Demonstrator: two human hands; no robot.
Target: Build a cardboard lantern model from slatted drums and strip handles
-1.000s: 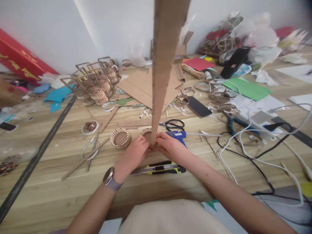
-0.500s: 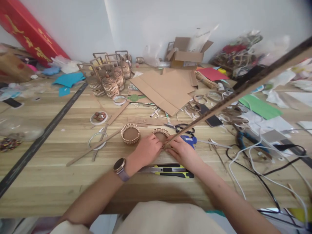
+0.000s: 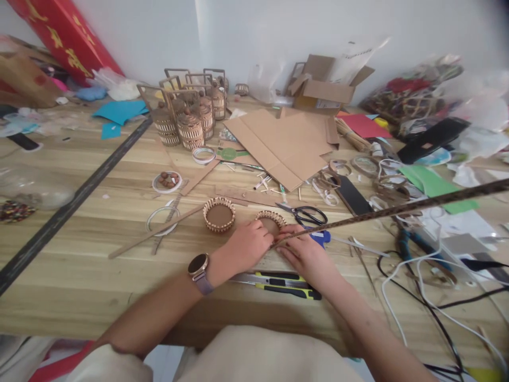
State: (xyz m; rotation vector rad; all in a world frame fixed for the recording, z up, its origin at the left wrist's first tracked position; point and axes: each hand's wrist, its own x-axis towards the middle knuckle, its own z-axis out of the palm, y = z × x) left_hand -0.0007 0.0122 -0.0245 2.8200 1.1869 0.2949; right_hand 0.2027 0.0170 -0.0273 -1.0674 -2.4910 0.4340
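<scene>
Where our left hand (image 3: 248, 246) and right hand (image 3: 304, 254) meet, both pinch the strip (image 3: 397, 210) end | long axis runs rightward, away | basket (image 3: 270, 218) just behind both

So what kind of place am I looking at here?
Most likely a craft workbench. Cut cardboard sheets, scissors and a utility knife lie on the wooden table, and the left hand and right hand pinch a long cardboard strip.
</scene>
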